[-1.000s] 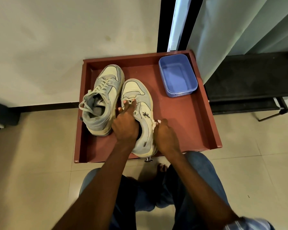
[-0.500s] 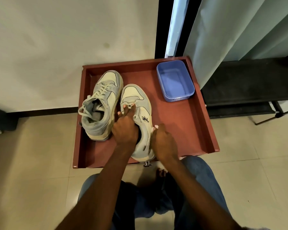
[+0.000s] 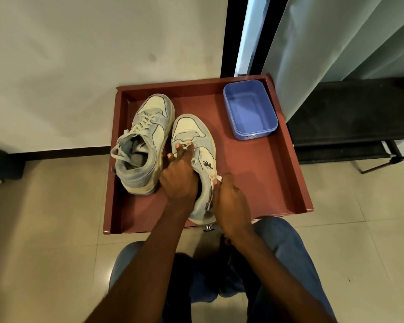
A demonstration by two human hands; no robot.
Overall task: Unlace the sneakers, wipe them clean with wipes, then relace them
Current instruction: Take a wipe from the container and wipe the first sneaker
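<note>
Head view, looking down: a red-brown tray (image 3: 261, 183) sits on a tiled floor (image 3: 44, 229) against a pale wall (image 3: 79, 54), and a person sits at its near edge with jeans-clad knees (image 3: 278, 241) just below it. Two pale grey-and-cream sneakers stand side by side in the left half of the tray, toes toward the far edge. The left sneaker (image 3: 145, 145) is laced, its lace ends hanging loose over the collar toward the tray's left edge. The right sneaker (image 3: 196, 136) touches it along the side and reaches back to the near edge, its heel partly hidden by the hands.

The left hand (image 3: 180, 178) lies over the right sneaker's opening and tongue, fingers stretched forward and slightly apart, the fingertips (image 3: 177, 146) on the white lace (image 3: 186, 145) at the lowest eyelets; whether they pinch the lace or only press on it cannot be told. The right hand (image 3: 229, 201) is at the outer side of the same sneaker near the heel, fingers curled together and pinching a small white piece (image 3: 216, 180) against the sole edge; it may be a lace end or a wipe, too small to say.

A blue plastic tub (image 3: 250, 131) stands in the far right corner of the tray, well apart from the sneakers. A pale curtain (image 3: 324, 54) hangs beyond the tray's right edge
</note>
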